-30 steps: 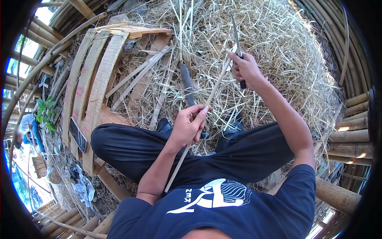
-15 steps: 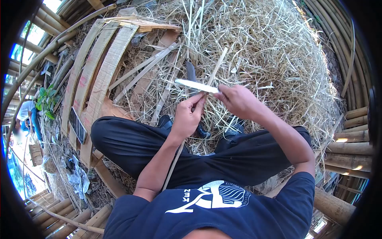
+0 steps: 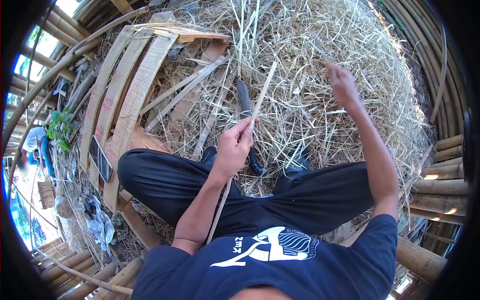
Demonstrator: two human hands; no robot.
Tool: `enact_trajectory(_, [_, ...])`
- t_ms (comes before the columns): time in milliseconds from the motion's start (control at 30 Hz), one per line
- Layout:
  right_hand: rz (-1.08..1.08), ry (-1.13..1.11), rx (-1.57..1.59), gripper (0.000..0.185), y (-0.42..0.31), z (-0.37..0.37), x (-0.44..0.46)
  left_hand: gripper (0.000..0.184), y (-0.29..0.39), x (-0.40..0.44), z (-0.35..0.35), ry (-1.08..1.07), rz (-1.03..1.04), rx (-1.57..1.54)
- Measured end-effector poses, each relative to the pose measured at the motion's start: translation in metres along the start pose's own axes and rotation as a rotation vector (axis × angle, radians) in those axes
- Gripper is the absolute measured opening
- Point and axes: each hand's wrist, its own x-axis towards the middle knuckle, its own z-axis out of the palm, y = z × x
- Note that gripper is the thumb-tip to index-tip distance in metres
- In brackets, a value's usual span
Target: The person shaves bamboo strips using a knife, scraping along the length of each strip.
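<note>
My left hand (image 3: 234, 150) is closed around a thin bamboo strip (image 3: 265, 90). One end of the strip points up and away past the fingertips; the other runs back under my left forearm to my lap. Out to the right, above the heap of shavings, my right hand (image 3: 343, 89) is closed on a knife (image 3: 319, 48). The blade points away from me and is smeared against the pale background, apart from the strip. Between my feet a long dark blade (image 3: 243, 97) with a black handle lies on the ground, partly behind my left hand.
Pale bamboo shavings (image 3: 370, 65) cover the ground ahead and right. Left of my knee are wide wooden slats (image 3: 137, 95) with a phone (image 3: 101, 159) on them. Bamboo poles (image 3: 442, 186) line the right side. A person (image 3: 36, 142) is at the far left.
My right hand has swung with the knife away from the strip, forward and to the right. My left hand stays in nearly the same place, still holding the strip.
</note>
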Motion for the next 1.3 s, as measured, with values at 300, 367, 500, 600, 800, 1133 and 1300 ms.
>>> enact_trajectory(300, [-0.580,-0.491,-0.118,0.037,-0.043,0.067,-0.082,0.019,0.000,0.006,0.002,-0.042,-0.079,-0.174])
enact_trajectory(367, [-0.599,-0.487,-0.169,0.037,-0.044,0.061,-0.077,0.018,-0.004,0.006,0.002,-0.064,-0.086,-0.207])
enact_trajectory(500, [-0.600,-0.450,-0.334,0.034,-0.028,0.067,-0.056,0.020,-0.011,0.012,0.002,-0.049,-0.081,-0.243])
enact_trajectory(600, [-0.004,-0.414,-0.335,0.033,0.010,0.054,-0.007,0.023,0.007,-0.005,-0.004,-0.063,-0.170,-0.201])
enact_trajectory(800, [0.150,0.075,-0.125,0.042,0.045,-0.012,0.033,0.026,0.010,-0.002,-0.012,-0.060,-0.143,-0.296])
enact_trajectory(1133, [-0.526,-0.526,-0.168,0.037,-0.043,0.068,-0.074,0.023,-0.013,0.010,0.002,0.003,0.040,0.058])
enact_trajectory(1300, [-0.268,-0.540,-0.340,0.032,-0.022,0.067,-0.037,0.023,-0.019,0.008,0.003,-0.005,0.046,0.037])
